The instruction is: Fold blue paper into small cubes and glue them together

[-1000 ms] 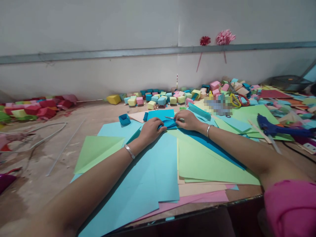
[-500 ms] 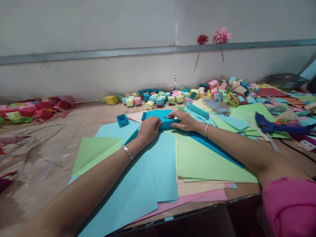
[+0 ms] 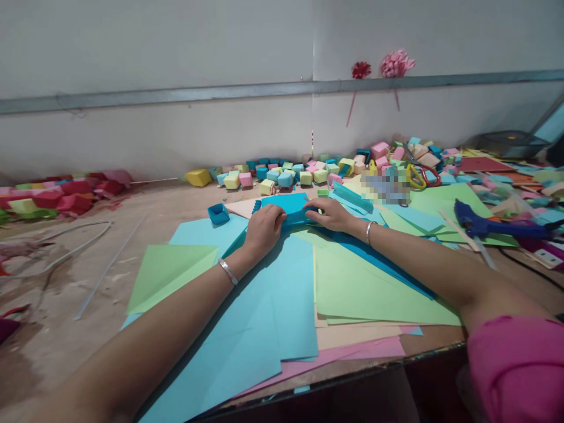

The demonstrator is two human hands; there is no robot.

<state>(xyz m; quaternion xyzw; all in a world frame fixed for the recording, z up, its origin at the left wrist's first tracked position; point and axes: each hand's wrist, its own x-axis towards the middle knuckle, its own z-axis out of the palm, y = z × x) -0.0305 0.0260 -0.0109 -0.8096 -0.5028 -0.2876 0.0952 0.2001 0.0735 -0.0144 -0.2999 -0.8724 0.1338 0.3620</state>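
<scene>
Both my arms reach forward over a spread of coloured paper sheets (image 3: 273, 305). My left hand (image 3: 263, 229) is closed on the left end of a folded blue paper piece (image 3: 288, 210). My right hand (image 3: 329, 214) presses its fingers on the right end of the same piece. The piece lies on the sheets between the two hands. A small blue paper box (image 3: 218, 214) sits just to the left of my left hand. Each wrist wears a silver bangle.
Many small coloured paper cubes (image 3: 282, 174) lie along the wall. Scissors (image 3: 418, 175) and a blue glue gun (image 3: 489, 224) lie at the right among paper scraps. Red and pink folded shapes (image 3: 66, 194) pile up at the far left. The table edge (image 3: 352, 376) runs near me.
Both hands stayed on the blue piece and shifted their grip slightly. The piece is folded down flatter between them than half a second ago.
</scene>
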